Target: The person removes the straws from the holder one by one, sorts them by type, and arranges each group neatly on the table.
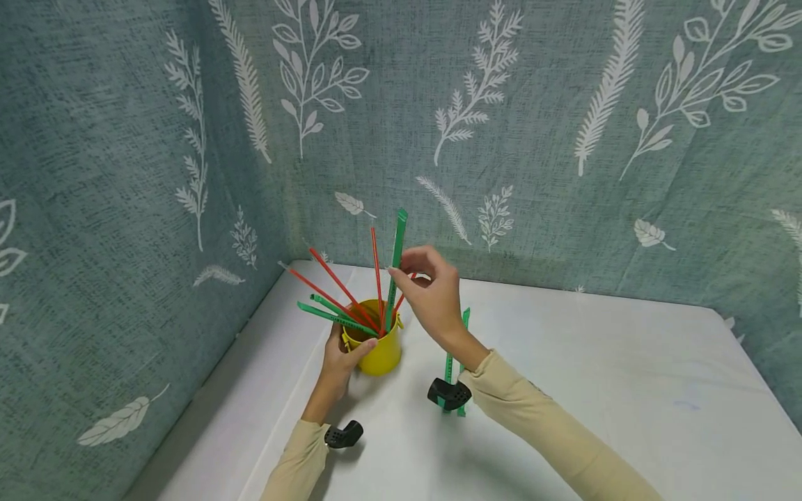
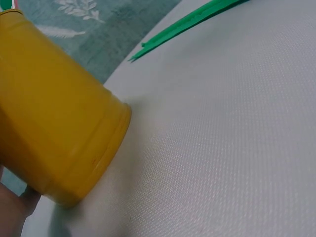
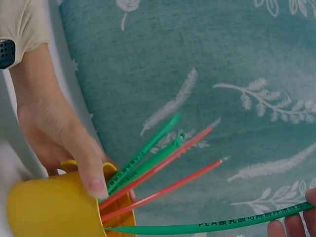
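The yellow bucket is being gripped by the left hand, thumb at its rim, apparently for steadiness on the table. A green straw is being pinched partway up by the right hand, its lower end being held inside the bucket, likely for control among the red straws.

We reach both arms forward in pale sleeves that end near the wrists. Our left forearm angles up and rightward, and our left hand grips, its thumb stretched out across from the mostly hidden fingers. Our right forearm slants up and leftward; we hold our right hand higher, thumb and fingertips pinching, knuckles arched above.
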Tool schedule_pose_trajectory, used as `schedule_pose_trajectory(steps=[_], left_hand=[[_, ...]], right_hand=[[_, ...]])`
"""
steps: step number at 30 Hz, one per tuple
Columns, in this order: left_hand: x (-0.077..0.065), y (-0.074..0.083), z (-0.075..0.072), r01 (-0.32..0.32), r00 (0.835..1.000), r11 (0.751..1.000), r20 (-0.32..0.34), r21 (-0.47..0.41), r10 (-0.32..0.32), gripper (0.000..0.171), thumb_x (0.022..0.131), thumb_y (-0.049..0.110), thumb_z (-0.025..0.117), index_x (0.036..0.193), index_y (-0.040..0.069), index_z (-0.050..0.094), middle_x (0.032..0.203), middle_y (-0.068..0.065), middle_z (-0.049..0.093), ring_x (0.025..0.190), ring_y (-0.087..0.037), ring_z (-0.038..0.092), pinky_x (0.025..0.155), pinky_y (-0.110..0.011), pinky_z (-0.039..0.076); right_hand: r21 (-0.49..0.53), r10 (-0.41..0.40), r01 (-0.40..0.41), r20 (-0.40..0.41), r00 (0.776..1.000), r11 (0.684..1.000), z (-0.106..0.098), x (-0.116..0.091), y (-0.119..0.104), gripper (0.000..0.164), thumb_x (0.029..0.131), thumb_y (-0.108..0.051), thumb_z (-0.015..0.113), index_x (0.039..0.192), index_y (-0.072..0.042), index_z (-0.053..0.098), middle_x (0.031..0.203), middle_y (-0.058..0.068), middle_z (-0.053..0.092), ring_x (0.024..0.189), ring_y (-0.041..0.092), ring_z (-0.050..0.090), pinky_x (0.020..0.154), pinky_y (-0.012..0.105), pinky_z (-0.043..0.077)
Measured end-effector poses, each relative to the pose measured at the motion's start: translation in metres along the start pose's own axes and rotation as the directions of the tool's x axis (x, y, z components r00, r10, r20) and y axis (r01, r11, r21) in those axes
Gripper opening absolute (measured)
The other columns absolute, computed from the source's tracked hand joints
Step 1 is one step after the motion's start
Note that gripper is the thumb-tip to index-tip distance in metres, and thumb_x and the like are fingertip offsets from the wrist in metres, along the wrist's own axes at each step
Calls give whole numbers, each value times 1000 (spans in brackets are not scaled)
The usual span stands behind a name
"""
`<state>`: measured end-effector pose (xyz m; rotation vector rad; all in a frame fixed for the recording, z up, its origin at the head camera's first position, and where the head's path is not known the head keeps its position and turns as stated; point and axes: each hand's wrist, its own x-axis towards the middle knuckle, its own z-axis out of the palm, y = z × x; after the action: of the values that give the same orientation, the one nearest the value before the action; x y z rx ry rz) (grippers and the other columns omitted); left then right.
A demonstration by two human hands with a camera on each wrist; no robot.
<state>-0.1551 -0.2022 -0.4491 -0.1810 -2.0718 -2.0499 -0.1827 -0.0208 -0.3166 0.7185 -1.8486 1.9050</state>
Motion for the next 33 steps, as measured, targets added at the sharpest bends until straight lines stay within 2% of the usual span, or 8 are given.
schedule_pose_trajectory(steps=[4,9,11,19,22,29,33], left_hand=[[1,-1,0,0,1000,1000,-3,-1,0,75,82,2,66,146,5,27,138,-20,40,121,-27,43,97,-20,38],[1,-3,1,0,1000,1000,-5,0,0,75,81,3,66,145,5,27,138,-19,40,121,-26,43,97,-18,38],[2,-4,1,-2,1000,1000,-6,6,2,75,81,3,66,145,4,27,138,-20,40,121,-27,42,96,-17,38],[7,-29,-6,-15,1000,999,-20,-32,15,75,81,3,68,144,14,31,138,-13,42,121,-23,43,98,-20,38],[7,-32,-6,-24,1000,999,-15,-29,24,74,81,5,68,144,15,32,137,-12,43,121,-23,43,98,-20,38],[7,-33,-7,-36,999,999,-13,-28,36,73,81,5,68,143,15,32,136,-11,43,120,-23,44,98,-21,38],[8,-33,-7,-41,999,998,-12,-38,41,74,81,4,68,144,16,32,136,-12,44,120,-24,44,98,-21,39]], right_hand=[[-11,16,-16,-9,1000,1000,-7,0,-15,20,83,5,66,102,10,59,92,24,62,83,33,61,70,25,53],[-32,37,-37,-8,999,999,-17,0,-26,20,84,6,64,103,12,58,93,25,61,85,36,60,71,31,53],[-30,44,-44,-13,999,999,-22,1,-26,20,84,6,64,103,11,58,92,25,61,84,36,60,71,34,54],[-2,72,-72,-48,996,997,-35,3,-15,19,84,5,65,101,11,58,91,24,60,81,29,60,68,40,55],[9,82,-82,-59,995,997,-38,2,-11,20,84,6,65,102,11,58,91,24,60,80,29,60,68,44,55],[-10,102,-103,-65,993,995,-43,0,-6,22,84,6,64,103,14,56,91,26,59,81,32,60,66,41,56],[-30,101,-103,-67,993,994,-47,-2,-4,22,84,6,64,103,13,56,92,25,59,81,33,59,66,45,55]])
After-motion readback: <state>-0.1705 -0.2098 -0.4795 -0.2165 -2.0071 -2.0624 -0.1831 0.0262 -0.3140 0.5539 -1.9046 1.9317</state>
